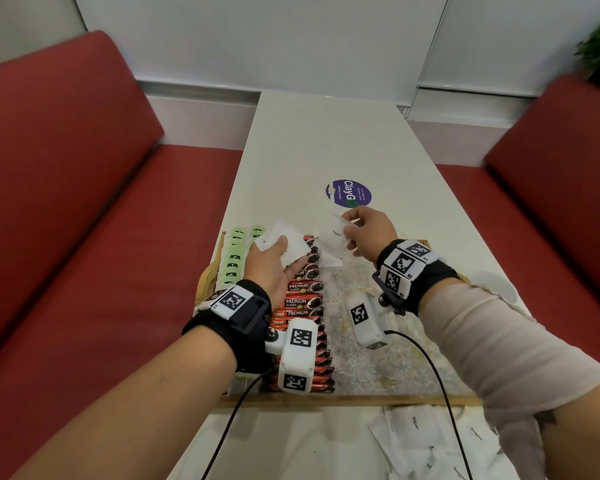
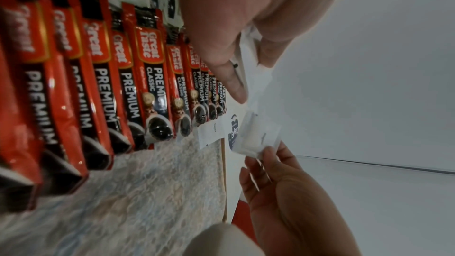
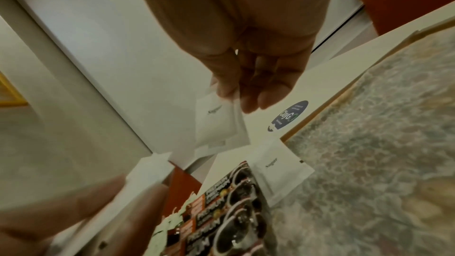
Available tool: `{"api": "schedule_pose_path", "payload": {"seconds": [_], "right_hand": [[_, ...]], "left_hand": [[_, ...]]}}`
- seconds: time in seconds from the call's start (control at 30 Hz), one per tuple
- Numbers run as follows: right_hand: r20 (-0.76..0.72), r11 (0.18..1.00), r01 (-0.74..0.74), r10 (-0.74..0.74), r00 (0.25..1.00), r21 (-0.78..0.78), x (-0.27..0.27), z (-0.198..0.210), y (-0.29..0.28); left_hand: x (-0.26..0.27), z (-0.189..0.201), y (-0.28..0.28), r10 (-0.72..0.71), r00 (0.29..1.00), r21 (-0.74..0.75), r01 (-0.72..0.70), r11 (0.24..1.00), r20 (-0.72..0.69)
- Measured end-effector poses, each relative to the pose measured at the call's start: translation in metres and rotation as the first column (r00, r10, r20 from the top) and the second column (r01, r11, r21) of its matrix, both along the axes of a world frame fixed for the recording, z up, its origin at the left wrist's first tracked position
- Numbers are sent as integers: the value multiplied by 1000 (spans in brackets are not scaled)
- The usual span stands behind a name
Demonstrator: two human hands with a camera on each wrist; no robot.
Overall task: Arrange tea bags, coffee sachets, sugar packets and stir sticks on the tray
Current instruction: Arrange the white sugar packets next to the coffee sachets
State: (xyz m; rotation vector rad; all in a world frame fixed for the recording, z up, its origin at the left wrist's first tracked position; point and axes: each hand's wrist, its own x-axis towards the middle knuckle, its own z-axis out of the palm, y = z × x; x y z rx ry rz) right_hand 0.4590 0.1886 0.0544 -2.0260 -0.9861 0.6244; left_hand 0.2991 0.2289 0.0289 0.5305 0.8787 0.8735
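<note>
The left hand [image 1: 269, 268] pinches a few white sugar packets [image 1: 284, 242] above the far end of the coffee sachets [image 1: 303, 306]. The right hand [image 1: 369, 233] grips another packet [image 1: 333, 233] over the tray [image 1: 326, 400], where one sugar packet [image 3: 283, 170] lies beside the sachet row. Green tea bags [image 1: 234, 258] line the tray's left side. More packets [image 1: 426, 434] lie on the bench [image 1: 326, 140].

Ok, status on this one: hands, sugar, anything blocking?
Left hand holds sugar packets. Right hand pinches another above the tray. One sugar packet already down. Nothing blocking.
</note>
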Motion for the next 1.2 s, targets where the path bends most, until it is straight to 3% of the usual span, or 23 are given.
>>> {"api": "schedule_pose_path", "payload": {"seconds": [0.27,0.47,1.2], "right_hand": [[186,980,55,-18,982,-194,14,-24,11],[207,959,32,28,978,-281,18,-32,21],[290,955,44,44,956,-292,18,-48,43]], "left_hand": [[0,-6,8,-33,999,20,34,999,-25],[-2,-9,13,-56,998,38,58,998,-39],[-1,-15,15,-92,994,59,95,994,-52]]}}
